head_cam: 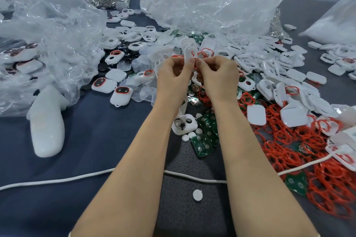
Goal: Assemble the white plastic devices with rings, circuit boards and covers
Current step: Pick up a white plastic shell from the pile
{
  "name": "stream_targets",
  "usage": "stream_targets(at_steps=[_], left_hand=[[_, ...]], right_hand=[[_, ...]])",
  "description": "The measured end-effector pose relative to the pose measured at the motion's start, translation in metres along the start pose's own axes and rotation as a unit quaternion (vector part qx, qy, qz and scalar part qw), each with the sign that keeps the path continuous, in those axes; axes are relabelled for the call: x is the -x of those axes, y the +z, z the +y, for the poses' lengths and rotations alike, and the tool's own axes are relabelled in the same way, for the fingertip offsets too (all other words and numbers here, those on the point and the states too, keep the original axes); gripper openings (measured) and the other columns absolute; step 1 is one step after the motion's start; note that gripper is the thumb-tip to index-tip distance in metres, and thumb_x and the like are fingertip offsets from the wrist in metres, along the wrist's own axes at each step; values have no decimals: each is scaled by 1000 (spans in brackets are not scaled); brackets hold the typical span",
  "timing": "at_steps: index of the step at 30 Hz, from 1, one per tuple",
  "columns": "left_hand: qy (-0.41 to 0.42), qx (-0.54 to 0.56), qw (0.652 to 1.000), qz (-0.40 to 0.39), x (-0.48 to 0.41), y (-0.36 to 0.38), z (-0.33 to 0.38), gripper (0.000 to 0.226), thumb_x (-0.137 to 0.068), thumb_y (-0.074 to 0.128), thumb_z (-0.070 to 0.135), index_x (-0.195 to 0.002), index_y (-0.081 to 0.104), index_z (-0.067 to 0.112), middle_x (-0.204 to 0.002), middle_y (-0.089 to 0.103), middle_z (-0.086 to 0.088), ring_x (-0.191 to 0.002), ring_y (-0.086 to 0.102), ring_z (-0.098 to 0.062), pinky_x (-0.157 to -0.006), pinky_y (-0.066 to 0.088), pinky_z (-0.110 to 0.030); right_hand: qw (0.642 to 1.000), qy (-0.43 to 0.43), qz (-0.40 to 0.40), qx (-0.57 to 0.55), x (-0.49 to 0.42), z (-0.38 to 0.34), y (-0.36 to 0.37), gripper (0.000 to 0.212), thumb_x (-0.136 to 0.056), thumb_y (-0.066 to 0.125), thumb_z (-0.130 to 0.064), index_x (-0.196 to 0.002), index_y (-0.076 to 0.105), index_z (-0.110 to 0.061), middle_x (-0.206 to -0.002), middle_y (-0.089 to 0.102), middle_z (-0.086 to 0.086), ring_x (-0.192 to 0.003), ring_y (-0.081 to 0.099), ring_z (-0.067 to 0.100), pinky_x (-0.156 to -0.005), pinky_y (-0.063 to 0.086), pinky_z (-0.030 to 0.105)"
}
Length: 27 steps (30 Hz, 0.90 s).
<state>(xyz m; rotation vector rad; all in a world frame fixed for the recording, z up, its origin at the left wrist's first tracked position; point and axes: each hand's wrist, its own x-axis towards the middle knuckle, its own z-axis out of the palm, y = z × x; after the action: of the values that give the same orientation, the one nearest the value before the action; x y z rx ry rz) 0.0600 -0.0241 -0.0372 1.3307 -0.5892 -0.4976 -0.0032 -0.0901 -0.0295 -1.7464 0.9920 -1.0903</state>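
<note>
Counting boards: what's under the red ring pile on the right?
Green circuit boards stick out from under the red rings. Whether more lie beneath cannot be seen; the pile covers it.

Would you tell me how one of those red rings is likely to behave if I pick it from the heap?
Probably floppy: the red rings lie bent and squashed out of round. Likely to snag, since they overlap in a tangled heap. Probably very light, being thin loops.
</note>
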Motion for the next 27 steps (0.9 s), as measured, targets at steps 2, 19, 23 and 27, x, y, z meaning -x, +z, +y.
stream_targets(at_steps=[2, 19, 23, 27], left_hand=[[8, -17, 1000, -3, 1, -1, 0, 14, -95, 61, 22, -98, 59, 8, -101, 69, -17, -100, 67, -28, -94, 53, -43], [-29, 123, 992, -19, -4, -7, -2, 17, -98, 52, 8, -85, 63, 7, -76, 73, 1, -75, 70, -10, -74, 56, -20], [-44, 148, 987, -45, -2, -9, 0, 24, -97, 53, 7, -78, 65, 11, -73, 73, 2, -74, 69, -8, -75, 56, -19], [-62, 166, 984, -30, -3, -8, 3, 25, -99, 50, 7, -79, 64, 11, -72, 72, 3, -71, 68, -7, -75, 56, -19]], right_hand=[[1000, -4, 2, 11, -1, 1, 1, 14, -88, 68, -21, -86, 72, -7, -83, 72, 9, -80, 68, 23, -81, 55, 40], [957, 126, -159, -208, 1, 0, -8, 17, -95, 57, -18, -85, 69, -13, -68, 60, -1, -54, 47, 6, -54, 40, 19], [929, 179, -159, -283, 2, -1, -7, 19, -96, 55, -12, -81, 66, -12, -61, 57, -5, -53, 40, 6, -49, 37, 16], [949, 147, -141, -239, 3, 1, -3, 15, -95, 57, -16, -93, 70, -8, -71, 53, 2, -52, 36, 6, -49, 31, 17]])
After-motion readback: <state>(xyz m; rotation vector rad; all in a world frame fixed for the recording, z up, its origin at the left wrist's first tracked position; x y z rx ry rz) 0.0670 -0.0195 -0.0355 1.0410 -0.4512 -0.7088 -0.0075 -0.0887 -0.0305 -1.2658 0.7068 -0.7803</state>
